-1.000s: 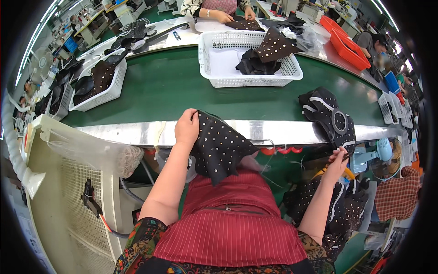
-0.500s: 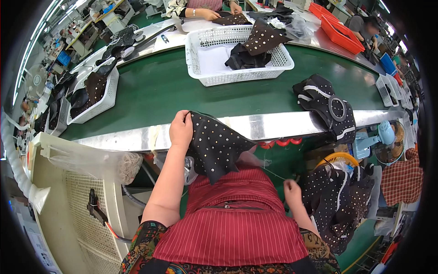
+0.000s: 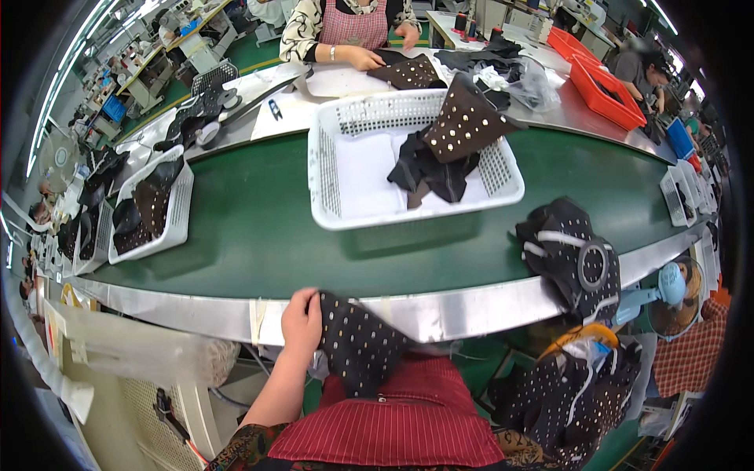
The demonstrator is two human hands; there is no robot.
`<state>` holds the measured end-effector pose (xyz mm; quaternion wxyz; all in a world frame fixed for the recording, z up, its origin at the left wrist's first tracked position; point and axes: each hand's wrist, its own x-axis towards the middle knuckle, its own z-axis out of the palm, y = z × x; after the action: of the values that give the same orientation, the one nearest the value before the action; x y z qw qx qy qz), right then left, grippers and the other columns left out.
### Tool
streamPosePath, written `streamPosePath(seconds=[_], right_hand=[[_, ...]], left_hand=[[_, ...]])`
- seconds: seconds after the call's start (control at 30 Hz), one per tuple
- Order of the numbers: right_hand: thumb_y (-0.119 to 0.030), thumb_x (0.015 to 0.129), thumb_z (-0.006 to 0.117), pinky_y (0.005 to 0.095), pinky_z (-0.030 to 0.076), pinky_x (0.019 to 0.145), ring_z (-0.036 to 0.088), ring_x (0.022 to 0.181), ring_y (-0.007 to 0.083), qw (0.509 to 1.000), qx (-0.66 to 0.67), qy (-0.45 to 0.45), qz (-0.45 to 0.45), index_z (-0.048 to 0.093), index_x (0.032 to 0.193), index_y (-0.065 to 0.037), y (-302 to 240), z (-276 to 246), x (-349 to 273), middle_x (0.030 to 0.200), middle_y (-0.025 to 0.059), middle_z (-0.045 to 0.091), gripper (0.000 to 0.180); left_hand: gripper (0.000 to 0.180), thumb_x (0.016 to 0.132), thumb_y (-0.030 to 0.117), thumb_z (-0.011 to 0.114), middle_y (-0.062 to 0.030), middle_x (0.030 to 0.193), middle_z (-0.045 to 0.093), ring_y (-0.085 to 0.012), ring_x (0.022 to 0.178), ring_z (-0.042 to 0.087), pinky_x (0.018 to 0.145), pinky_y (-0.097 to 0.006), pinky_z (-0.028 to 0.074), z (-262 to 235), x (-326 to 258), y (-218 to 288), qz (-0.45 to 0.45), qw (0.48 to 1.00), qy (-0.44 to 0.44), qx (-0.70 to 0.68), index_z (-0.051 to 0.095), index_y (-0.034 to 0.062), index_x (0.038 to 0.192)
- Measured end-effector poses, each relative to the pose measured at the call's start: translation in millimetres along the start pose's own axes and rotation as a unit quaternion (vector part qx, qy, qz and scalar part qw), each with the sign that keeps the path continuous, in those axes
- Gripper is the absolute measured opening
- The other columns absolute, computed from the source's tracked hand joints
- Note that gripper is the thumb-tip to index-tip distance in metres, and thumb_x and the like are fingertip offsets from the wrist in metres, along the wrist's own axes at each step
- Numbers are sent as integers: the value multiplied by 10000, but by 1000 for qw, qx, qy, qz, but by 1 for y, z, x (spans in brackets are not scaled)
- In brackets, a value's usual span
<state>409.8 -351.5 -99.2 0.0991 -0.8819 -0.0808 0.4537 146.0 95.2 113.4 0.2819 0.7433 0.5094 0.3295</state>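
Observation:
My left hand (image 3: pixel 301 320) is closed on the upper left corner of a black studded piece of material (image 3: pixel 360 343). The piece hangs in front of my red striped apron (image 3: pixel 385 439), just below the metal edge of the bench. My right hand is out of sight; only a bit of the patterned right sleeve (image 3: pixel 522 449) shows beside the apron. To the right, a bundle of black studded pieces with pale strips and a grey ring (image 3: pixel 585 263) lies over the metal edge. Below it more studded pieces (image 3: pixel 550 400) hang by a yellow basket (image 3: pixel 581 337).
On the green belt (image 3: pixel 243 228) stands a white perforated basket (image 3: pixel 320 177) with dark studded pieces inside. Another white basket (image 3: pixel 177 212) is at the left. Across the belt, a co-worker's hand (image 3: pixel 363 58) rests by a studded piece. A blue fan (image 3: pixel 670 284) stands right.
My view has tilted up, so belt and baskets sit lower. The left hand still grips the studded piece. My right hand, visible earlier beside the apron, has gone from view.

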Motion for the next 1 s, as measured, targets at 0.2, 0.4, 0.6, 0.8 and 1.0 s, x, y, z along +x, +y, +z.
streamPosePath(seconds=[0.2, 0.4, 0.6, 0.8, 1.0], right_hand=[[-236, 842, 576, 431, 493, 718, 628, 814, 396, 995, 40, 79, -44, 611, 899, 9, -93, -92, 37, 846, 241, 635, 254], [-238, 842, 574, 434, 492, 719, 626, 817, 401, 988, 65, 128, -55, 610, 899, 10, -128, -173, 59, 847, 244, 634, 256], [-240, 843, 571, 438, 492, 720, 624, 819, 405, 986, 67, 150, -9, 609, 898, 10, -113, -203, 68, 849, 246, 633, 259], [-241, 843, 568, 441, 492, 721, 622, 822, 409, 987, 53, 151, 26, 609, 897, 11, -100, -211, 74, 851, 248, 633, 261], [-243, 844, 566, 444, 491, 722, 621, 824, 413, 987, 47, 153, 34, 608, 897, 11, -105, -213, 78, 853, 251, 632, 263]], left_hand=[[117, 876, 84, 557, -154, 877, 641, -316, 806, 632, 735, -357, 496, 0, -2, 2, -28, 998, 0, 60, 607, 22, 962], [135, 873, 54, 521, -179, 888, 625, -380, 796, 607, 696, -425, 487, 4, 5, 5, 2, 982, -17, 187, 559, 5, 994], [137, 858, 43, 531, -184, 864, 619, -385, 770, 604, 671, -436, 487, 10, 7, 8, 27, 970, -17, 239, 547, 6, 989], [138, 837, 32, 540, -184, 838, 613, -390, 743, 597, 655, -447, 482, 12, 4, 13, 17, 967, -24, 253, 545, 10, 974], [128, 828, 38, 546, -176, 850, 607, -385, 749, 594, 657, -446, 477, 12, 6, 14, 10, 967, -33, 251, 551, 14, 954]])
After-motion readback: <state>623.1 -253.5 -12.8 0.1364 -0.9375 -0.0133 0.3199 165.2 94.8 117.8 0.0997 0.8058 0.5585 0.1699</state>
